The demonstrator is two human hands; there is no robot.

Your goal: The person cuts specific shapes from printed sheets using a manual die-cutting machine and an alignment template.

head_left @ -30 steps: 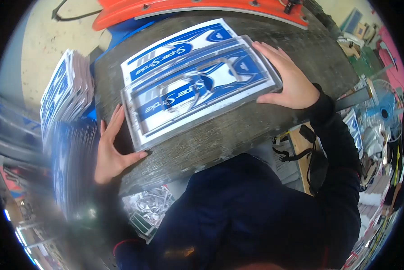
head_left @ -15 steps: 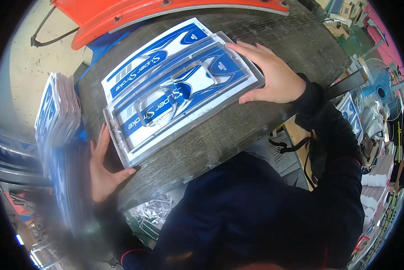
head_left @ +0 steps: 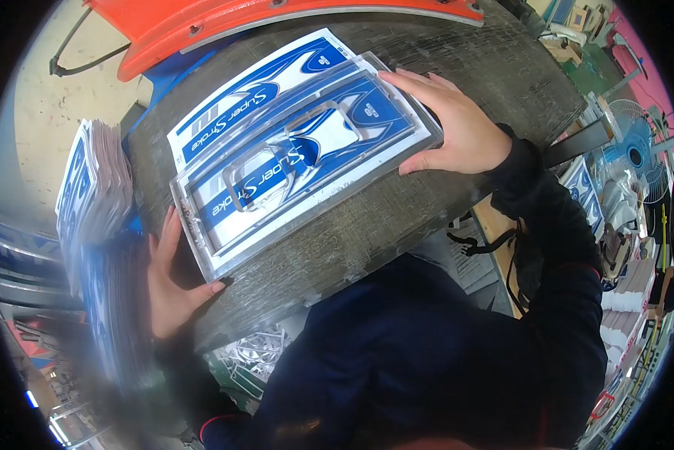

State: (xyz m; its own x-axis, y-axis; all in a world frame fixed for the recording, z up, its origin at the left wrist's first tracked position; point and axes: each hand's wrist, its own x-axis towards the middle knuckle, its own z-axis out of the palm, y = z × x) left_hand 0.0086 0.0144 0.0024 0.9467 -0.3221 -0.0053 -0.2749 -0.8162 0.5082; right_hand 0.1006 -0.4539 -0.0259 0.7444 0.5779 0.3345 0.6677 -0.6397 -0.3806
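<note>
A printed blue-and-white sheet lettered "Super Stroke" lies on a dark, scuffed board. On its nearer half rests a clear plate with raised metal strips, a cutting die, and the print shows through it. My left hand is at the die's left end, thumb by the near corner and fingers along the side edge. Around the right end, my right hand grips with the thumb on the near edge and the fingers at the far corner.
The dark board has an orange machine part along its far side. A tall stack of printed sheets stands left. White scraps lie below the near edge. A blue fan is at far right.
</note>
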